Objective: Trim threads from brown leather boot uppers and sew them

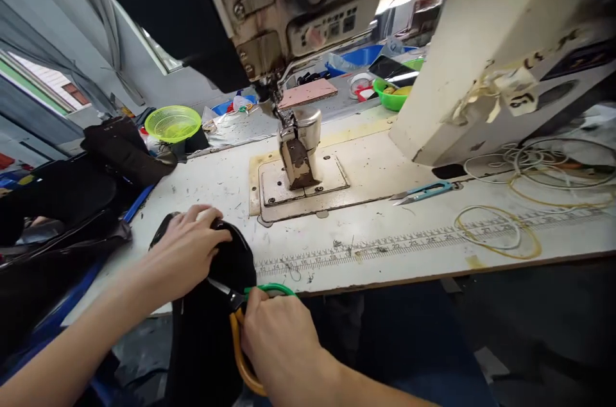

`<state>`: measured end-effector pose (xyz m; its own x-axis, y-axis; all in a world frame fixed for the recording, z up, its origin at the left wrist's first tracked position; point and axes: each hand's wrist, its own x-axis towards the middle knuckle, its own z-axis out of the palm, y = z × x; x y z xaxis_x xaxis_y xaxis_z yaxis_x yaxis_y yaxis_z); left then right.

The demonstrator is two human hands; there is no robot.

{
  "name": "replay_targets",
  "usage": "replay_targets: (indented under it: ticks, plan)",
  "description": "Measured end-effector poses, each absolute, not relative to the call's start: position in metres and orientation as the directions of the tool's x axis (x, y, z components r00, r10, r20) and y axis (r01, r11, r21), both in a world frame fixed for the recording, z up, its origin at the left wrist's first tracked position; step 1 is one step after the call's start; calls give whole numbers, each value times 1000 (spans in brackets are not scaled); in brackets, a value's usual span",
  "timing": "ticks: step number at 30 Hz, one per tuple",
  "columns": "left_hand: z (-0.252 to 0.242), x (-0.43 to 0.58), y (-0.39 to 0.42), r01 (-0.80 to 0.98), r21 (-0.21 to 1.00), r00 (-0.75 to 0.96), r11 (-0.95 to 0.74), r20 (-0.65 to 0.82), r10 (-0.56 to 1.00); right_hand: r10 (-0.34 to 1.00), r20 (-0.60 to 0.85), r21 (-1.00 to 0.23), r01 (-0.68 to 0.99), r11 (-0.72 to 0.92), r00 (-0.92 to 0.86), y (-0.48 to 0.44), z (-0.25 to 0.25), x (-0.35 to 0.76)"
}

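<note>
While left hand grips black material | right hand clamped on scissors | blade between hands

Bare hands, bare forearms, dark blue legwear

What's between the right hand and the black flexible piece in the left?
Green-and-orange-handled metal scissors, blades at the black flexible piece; head view.

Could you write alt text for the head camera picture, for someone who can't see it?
A person's left hand grips black material at the front edge of a white table, while the right hand holds scissors with green and orange handles, blades toward the material. A sewing machine stands beyond; blue-handled snips lie to the right.
</note>
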<state>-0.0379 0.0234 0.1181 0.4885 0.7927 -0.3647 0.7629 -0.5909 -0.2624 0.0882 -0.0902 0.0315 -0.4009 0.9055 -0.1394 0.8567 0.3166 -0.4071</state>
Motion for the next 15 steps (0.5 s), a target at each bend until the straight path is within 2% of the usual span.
replay_targets:
  ticks: [4,12,15]
  plan:
    - [109,-15,28,719,-234,515,-655,-454,727,907,-145,-363,874,322,-395,-92,31,93]
    - [103,-15,66,700,-81,588,-709,-498,637,918,-179,-295,909,294,-355,-112,25,104]
    - [108,-17,61,714,-60,601,-697,-459,654,925,-188,-276,921,274,-331,-112,27,100]
